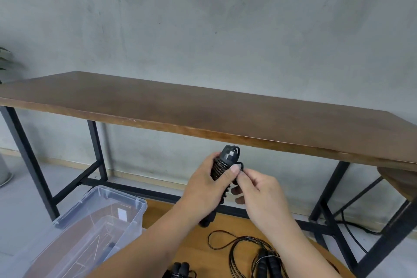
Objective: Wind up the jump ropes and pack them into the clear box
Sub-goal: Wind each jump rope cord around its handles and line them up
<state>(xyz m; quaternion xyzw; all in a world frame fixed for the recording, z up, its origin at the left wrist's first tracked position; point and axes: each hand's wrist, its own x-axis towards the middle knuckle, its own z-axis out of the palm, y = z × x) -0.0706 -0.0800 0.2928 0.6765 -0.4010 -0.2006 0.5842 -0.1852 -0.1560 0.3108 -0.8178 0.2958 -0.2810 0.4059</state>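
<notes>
Left fingers [222, 175] gripping wound jump rope [222, 165], right fingers [242, 175] seemingly pinching its cord end

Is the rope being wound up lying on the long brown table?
No, both hands hold the jump rope in the air, in front of and below the table.

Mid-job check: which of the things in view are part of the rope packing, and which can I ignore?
Part of the job:
- jump rope gripped by left hand; right hand pinches its cord
- unwound rope on low wooden surface
- wound rope, bottom edge
- clear box

Ignore:
- long table
- plant
- floor cable
</notes>
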